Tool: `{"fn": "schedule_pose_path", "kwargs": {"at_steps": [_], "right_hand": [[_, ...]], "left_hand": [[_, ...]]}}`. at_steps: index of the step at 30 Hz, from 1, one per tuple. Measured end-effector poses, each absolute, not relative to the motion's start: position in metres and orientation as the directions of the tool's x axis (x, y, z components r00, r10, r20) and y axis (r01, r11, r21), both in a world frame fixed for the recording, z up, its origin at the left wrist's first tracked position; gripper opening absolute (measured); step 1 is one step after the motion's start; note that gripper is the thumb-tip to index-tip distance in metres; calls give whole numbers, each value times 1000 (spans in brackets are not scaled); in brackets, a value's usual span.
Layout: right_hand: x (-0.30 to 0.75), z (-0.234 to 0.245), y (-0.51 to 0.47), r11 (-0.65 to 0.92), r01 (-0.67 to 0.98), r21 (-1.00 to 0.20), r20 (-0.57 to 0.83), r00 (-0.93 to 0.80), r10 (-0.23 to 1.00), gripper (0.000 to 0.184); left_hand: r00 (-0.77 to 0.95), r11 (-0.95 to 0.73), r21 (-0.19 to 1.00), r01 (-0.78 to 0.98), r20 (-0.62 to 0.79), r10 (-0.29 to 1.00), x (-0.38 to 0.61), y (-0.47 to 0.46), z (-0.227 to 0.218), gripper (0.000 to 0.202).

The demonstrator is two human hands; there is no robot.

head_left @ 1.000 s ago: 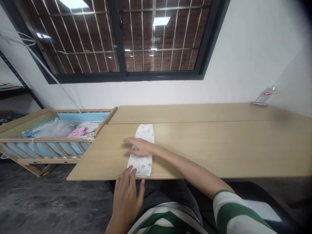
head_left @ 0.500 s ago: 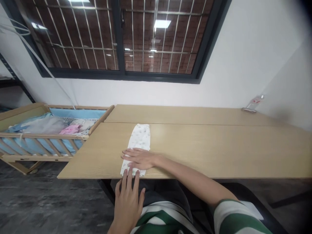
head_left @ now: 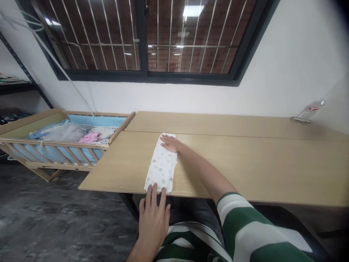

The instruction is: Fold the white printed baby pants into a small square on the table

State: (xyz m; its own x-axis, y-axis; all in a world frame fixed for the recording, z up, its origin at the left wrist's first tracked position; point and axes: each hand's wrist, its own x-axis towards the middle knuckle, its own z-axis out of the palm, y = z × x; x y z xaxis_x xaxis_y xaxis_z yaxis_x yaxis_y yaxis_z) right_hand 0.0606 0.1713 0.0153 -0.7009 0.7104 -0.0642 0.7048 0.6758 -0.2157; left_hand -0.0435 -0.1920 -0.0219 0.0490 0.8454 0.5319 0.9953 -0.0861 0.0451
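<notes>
A narrow folded white cloth [head_left: 160,167] with a small printed pattern lies flat on the wooden table [head_left: 231,160], running from the front edge towards the back. My right hand [head_left: 170,143] rests palm down on the cloth's far end, fingers stretched to the left. At the near end, my left hand [head_left: 154,213] touches the cloth's edge with spread fingertips, its palm just in front of the table edge. Neither hand grips anything. What kind of cloth item it is cannot be made out.
Left of the table stands a wooden crib [head_left: 65,145] with blue lining, holding a pink cloth [head_left: 89,137] and other fabrics. A clear package [head_left: 308,112] leans at the table's back right corner. Behind the table is a wall with a barred window [head_left: 147,40].
My right hand has slid away from me, from the cloth's near half to its far end. My left hand stays at the near edge. The camera view has shifted slightly.
</notes>
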Motion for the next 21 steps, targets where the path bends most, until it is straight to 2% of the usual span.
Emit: {"fn": "schedule_pose_path", "kwargs": {"at_steps": [6, 13, 15, 17, 19, 21], "right_hand": [[65, 10, 183, 693, 685, -225, -17, -714, 700, 75], [89, 20, 176, 746, 641, -181, 10, -757, 653, 70], [99, 27, 166, 749, 641, -171, 74, -749, 658, 66], [109, 35, 147, 739, 645, -193, 196, -713, 673, 61], [119, 44, 119, 723, 636, -269, 340, -640, 689, 55], [130, 53, 83, 701, 599, -388, 424, -559, 713, 45]], "left_hand": [[14, -70, 85, 994, 537, 844, -41, -191, -23, 46], [94, -169, 79, 982, 576, 812, -17, -188, -24, 47], [97, -209, 133, 969, 573, 814, -13, -187, -19, 46], [103, -264, 217, 940, 556, 825, -15, -183, -13, 42], [110, -311, 296, 903, 540, 834, -25, -177, -9, 37], [130, -350, 326, 878, 541, 831, -41, -169, -5, 32]]}}
